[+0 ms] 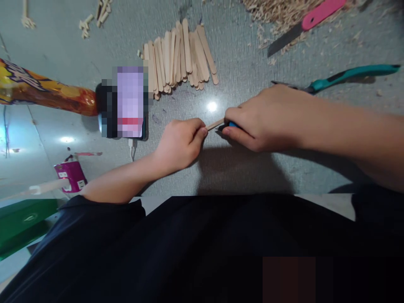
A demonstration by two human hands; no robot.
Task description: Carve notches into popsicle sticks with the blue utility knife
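Observation:
A thin wooden craft stick (pixel 215 124) spans the gap between my two hands. Its left end is pinched between the thumb and fingers of my left hand (pixel 179 141). My right hand (pixel 255 120) is closed around a blue-handled knife (pixel 232 124), whose short dark blade points left just under the stick. Whether blade and wood touch, I cannot tell. Most of the knife's handle is hidden in my palm, and the stick's right end goes behind my right fingers.
Beyond my hands lies a row of craft sticks (pixel 172 57). Green-handled pliers (pixel 344 78) and a pink-handled blade (pixel 322 14) lie right, near wood shavings (pixel 277 10). Left are a blurred phone (pixel 129 101) on a cable, a snack packet (pixel 47 90) and a purple socket box (pixel 71 174).

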